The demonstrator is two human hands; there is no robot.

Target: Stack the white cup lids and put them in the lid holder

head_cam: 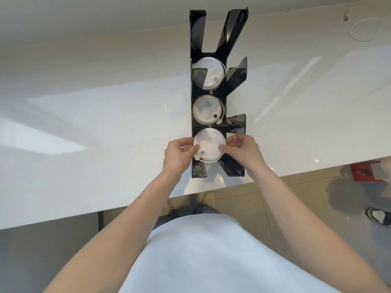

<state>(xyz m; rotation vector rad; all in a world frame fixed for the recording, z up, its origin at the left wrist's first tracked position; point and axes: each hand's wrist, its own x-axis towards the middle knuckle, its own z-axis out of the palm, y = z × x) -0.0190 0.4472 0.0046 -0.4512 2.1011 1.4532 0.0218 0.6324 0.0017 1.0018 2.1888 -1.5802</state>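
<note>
A black lid holder [237,22] with several compartments stands on the white counter [105,134]. A white lid stack [208,74] fills its second compartment from the far end, and another white lid stack [207,109] fills the one nearer me. Over the nearest compartment sits a third stack of white cup lids [209,144]. My left hand [179,153] pinches its left rim and my right hand [243,151] pinches its right rim. The farthest compartment looks dark, and its contents are unclear.
The counter's front edge runs just below the holder. A white cable [359,28] lies on the counter at the far right. On the floor to the right are a red box [368,173] and another person's shoe [378,216].
</note>
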